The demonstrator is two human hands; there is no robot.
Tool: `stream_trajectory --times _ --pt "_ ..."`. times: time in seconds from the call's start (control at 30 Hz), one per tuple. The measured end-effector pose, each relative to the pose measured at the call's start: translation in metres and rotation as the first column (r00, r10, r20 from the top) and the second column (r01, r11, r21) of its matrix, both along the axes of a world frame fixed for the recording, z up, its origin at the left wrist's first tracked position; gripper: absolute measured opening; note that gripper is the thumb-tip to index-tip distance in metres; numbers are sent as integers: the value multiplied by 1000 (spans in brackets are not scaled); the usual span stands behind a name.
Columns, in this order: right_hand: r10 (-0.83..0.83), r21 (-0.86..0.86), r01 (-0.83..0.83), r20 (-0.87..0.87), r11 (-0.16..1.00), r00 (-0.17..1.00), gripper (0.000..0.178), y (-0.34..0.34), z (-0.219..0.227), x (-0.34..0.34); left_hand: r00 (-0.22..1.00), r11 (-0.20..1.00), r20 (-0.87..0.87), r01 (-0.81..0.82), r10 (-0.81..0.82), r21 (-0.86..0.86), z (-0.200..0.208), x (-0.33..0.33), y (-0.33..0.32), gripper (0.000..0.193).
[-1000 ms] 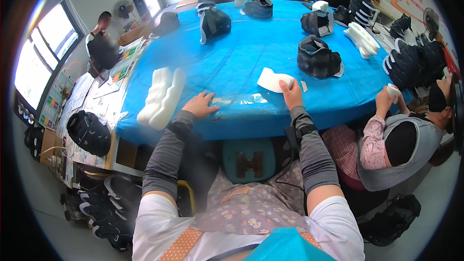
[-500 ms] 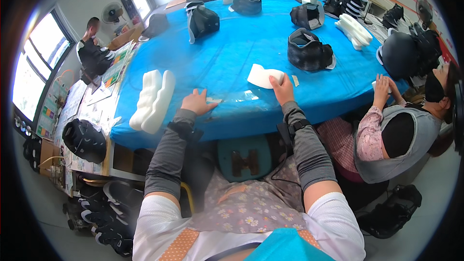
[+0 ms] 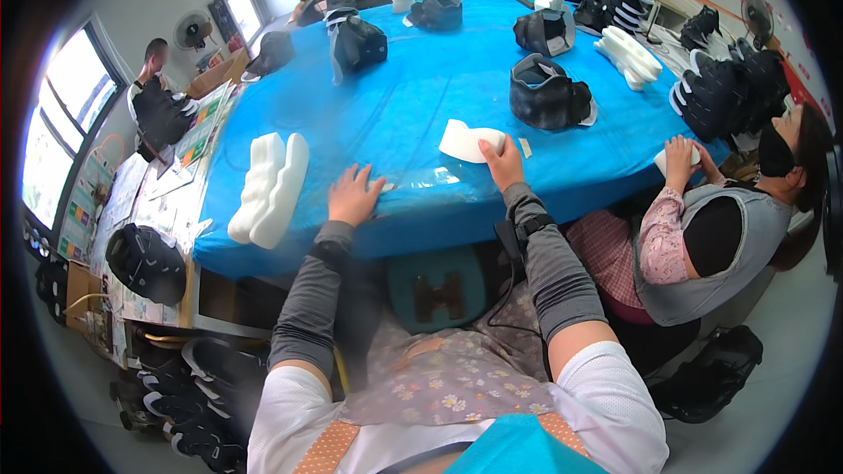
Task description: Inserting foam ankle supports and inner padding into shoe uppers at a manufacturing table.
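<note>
My right hand (image 3: 502, 163) grips the right end of a white, curved foam pad (image 3: 461, 141), thumb on top. The pad lies at or just above the blue-covered table (image 3: 421, 79). My left hand (image 3: 353, 196) rests palm down near the table's front edge, fingers spread and holding nothing. Beside its fingertips lies a small pale strip (image 3: 387, 187). Further left, wavy white foam pads (image 3: 269, 189) lie side by side. A clear shiny patch (image 3: 435, 177) shows on the cover between my hands, and a small cream strip (image 3: 525, 147) lies right of the held pad.
Black padded pieces (image 3: 549, 92) stand about the table, with more white foam (image 3: 628, 58) at the far right. A co-worker (image 3: 694, 237) sits at my right, hands on a white piece. Others sit at the far side and left. A paper-covered side table (image 3: 145, 202) stands left.
My left hand's fingers have spread apart and shifted off the small pale strip. My right hand keeps its grip on the foam pad. The whole view has shifted slightly.
</note>
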State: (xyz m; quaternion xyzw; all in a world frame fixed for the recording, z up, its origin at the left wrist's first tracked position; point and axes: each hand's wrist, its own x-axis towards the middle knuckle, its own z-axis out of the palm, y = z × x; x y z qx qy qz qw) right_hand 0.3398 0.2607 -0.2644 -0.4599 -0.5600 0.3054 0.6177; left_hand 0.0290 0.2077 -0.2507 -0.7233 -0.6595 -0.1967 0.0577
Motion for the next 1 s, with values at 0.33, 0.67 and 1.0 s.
stream_trajectory --times 0.33,0.67,1.0 --pt "-10 -9 10 32 1000 999 46 3 -6 -5 983 995 182 -55 38 89 -22 -25 27 49" --pt "-16 -4 16 -72 1000 997 42 11 -15 3 987 998 158 -47 39 46 -20 -25 31 51" --pt "56 42 -50 -154 998 987 35 -5 3 0 943 991 332 -26 -19 131 -20 -29 26 36"
